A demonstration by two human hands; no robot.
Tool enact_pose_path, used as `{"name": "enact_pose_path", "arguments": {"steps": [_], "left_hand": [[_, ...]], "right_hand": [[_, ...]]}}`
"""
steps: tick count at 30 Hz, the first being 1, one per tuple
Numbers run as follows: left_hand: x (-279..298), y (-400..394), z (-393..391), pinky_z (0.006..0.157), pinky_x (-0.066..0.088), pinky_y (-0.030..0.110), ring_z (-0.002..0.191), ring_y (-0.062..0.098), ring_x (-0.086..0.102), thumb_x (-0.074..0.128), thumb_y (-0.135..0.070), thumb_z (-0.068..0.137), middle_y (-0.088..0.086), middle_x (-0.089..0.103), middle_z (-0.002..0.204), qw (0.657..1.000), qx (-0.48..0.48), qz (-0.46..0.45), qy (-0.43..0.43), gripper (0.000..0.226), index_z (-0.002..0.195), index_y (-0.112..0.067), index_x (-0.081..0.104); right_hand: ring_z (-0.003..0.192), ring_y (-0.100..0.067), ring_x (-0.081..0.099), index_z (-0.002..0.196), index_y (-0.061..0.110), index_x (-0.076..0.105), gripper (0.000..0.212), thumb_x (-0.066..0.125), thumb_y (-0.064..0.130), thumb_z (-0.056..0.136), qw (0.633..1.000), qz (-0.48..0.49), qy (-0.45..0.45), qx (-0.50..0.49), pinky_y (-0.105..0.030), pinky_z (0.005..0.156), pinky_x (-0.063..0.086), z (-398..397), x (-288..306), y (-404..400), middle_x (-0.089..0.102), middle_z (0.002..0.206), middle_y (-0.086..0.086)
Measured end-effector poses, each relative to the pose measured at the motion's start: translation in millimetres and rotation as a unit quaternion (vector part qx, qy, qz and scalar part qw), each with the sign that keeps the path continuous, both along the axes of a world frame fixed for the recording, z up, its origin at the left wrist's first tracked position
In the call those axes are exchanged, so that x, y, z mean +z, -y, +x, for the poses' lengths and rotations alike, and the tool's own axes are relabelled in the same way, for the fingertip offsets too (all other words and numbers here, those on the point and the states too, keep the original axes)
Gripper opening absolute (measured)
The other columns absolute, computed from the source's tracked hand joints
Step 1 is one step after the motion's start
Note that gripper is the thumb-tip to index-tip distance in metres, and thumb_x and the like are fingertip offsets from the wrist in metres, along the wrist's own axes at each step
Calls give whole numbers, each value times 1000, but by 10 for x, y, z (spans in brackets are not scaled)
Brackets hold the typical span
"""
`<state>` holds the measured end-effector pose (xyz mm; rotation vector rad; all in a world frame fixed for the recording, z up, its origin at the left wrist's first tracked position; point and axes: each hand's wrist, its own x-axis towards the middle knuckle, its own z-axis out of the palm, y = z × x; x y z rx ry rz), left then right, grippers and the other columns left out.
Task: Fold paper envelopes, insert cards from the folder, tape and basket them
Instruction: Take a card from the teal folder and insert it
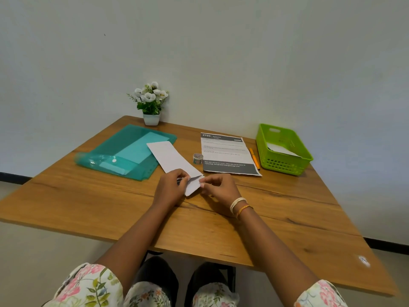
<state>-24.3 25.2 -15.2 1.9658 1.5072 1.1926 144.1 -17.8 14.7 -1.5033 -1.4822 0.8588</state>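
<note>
Head view, centre of frame: I log one white paper strip on the wooden table, long axis running from upper left, by the teal folder, down to lower right at my hands. Left hand and right hand both pinch its near end, folding the corner. Judged light, limp, easily creased; best held at edges. Tape roll and green basket sit right of centre.

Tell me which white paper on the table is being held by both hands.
The long white strip beside the teal folder: both hands pinch its near end. The printed sheet lies flat and untouched, and another paper sits in the green basket.
</note>
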Motion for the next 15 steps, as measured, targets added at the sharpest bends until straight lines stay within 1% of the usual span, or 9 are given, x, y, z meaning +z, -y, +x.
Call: {"name": "enact_pose_path", "arguments": {"steps": [2,4,6,8,9,10,12,13,15], "left_hand": [[2,6,-3,68,50,23,89,12,61,65,-23,90,2,71,97,1000,-3,1,3,13,97,-14,71],[1,3,-10,70,52,25,88,11,61,65,-23,89,2,71,96,1000,-6,4,4,12,95,-14,71],[-5,1,-17,68,50,22,88,10,61,66,-22,89,1,71,96,1000,-11,5,6,11,95,-15,71],[-13,2,-20,68,53,23,91,11,63,66,-22,89,0,71,97,1000,-22,-1,2,10,96,-17,72],[-20,-1,-20,68,54,24,92,12,64,66,-22,88,0,72,97,1000,-29,-4,-2,10,96,-18,72],[-26,0,-20,69,55,25,92,13,64,66,-22,88,1,72,98,999,-35,-8,-5,10,96,-19,72],[-26,8,-17,65,53,21,93,13,64,66,-23,89,2,72,99,999,-37,-14,-4,11,97,-18,72],[-25,7,-16,63,51,18,93,13,64,66,-23,89,2,72,99,999,-36,-17,-1,12,97,-18,72],[-24,-1,-18,64,49,17,91,11,64,66,-23,88,1,72,97,999,-35,-15,1,11,96,-18,72]], "right_hand": [[70,-17,69,101,7,73,18,69,7,84,1000,-2,-3,5,-23,69,58,18,-2,15,71,96,-3],[68,-20,69,101,8,73,19,71,6,82,1000,-4,-18,3,-27,70,59,14,-19,13,72,98,-5],[64,-19,68,95,10,75,17,75,9,78,1000,0,-15,-11,-31,69,60,0,-50,-12,73,91,-5],[64,-11,65,87,15,76,13,79,17,74,998,27,33,-35,-28,68,57,-16,-101,-70,73,83,1],[67,-7,64,84,18,76,12,80,21,73,995,42,74,-48,-25,68,56,-27,-113,-97,72,81,5],[71,-6,64,81,20,76,11,80,26,72,990,54,115,-60,-24,67,55,-35,-127,-126,71,80,8],[76,-8,62,78,22,74,11,78,31,73,976,67,192,-79,-28,67,54,-50,-148,-171,70,81,8],[77,-9,60,77,23,71,12,78,32,74,969,69,221,-86,-29,67,54,-60,-150,-178,68,83,7],[77,-11,55,77,24,63,16,78,31,74,960,79,252,-99,-28,65,51,-71,-163,-190,61,84,5]]}}
